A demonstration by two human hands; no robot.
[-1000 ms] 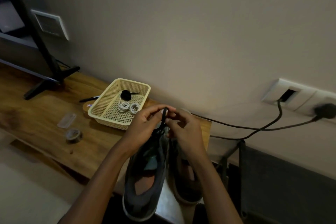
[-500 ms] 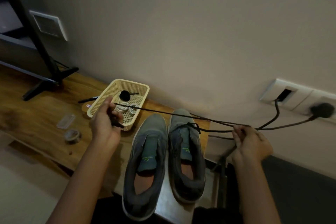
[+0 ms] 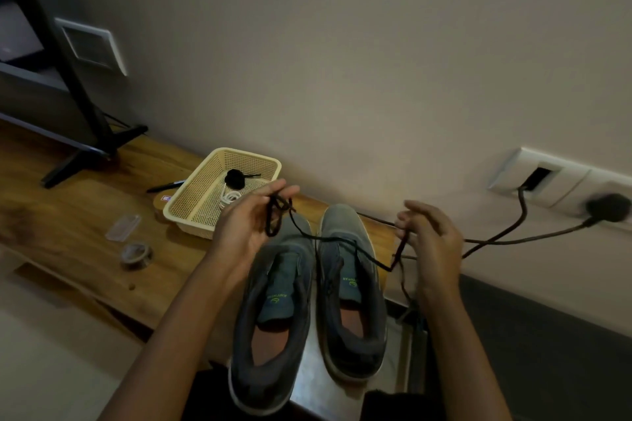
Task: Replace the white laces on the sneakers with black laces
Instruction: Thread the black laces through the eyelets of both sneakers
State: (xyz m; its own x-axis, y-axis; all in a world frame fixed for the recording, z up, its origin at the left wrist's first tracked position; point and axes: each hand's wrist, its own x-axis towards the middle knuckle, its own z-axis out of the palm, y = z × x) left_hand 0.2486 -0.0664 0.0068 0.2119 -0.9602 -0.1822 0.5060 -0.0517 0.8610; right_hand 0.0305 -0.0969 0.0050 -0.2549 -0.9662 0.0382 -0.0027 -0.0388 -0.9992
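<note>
Left grip: your left hand [image 3: 246,225] is raised over the toe of the left sneaker [image 3: 273,318], thumb and fingertips pinching a bunched loop of the black lace [image 3: 335,240].
Right grip: your right hand [image 3: 434,239] hangs just right of the right sneaker [image 3: 352,318], fingers curled and pinching the other stretch of the same lace.
Black lace: it runs from your left hand down across the far part of the right sneaker, then out to your right hand. Whether it passes through an eyelet there is too dark to tell.
Sneakers: both are grey and sit side by side at the near right end of the worktop [image 3: 85,215], toes pointing to the far wall, heels towards you.
Basket: the cream basket [image 3: 191,222] stands left of the sneakers and holds the coiled white laces [image 3: 231,196] and a coiled black lace [image 3: 234,178].
Worktop, left part: a pen [image 3: 167,185] lies by the basket's left side. A tape roll [image 3: 136,253] and a clear plastic piece [image 3: 123,227] lie nearer to you.
Far left: a black stand [image 3: 89,147] rests on the worktop.
Far right wall: a socket plate [image 3: 547,178] carries a dark plug [image 3: 607,207].
</note>
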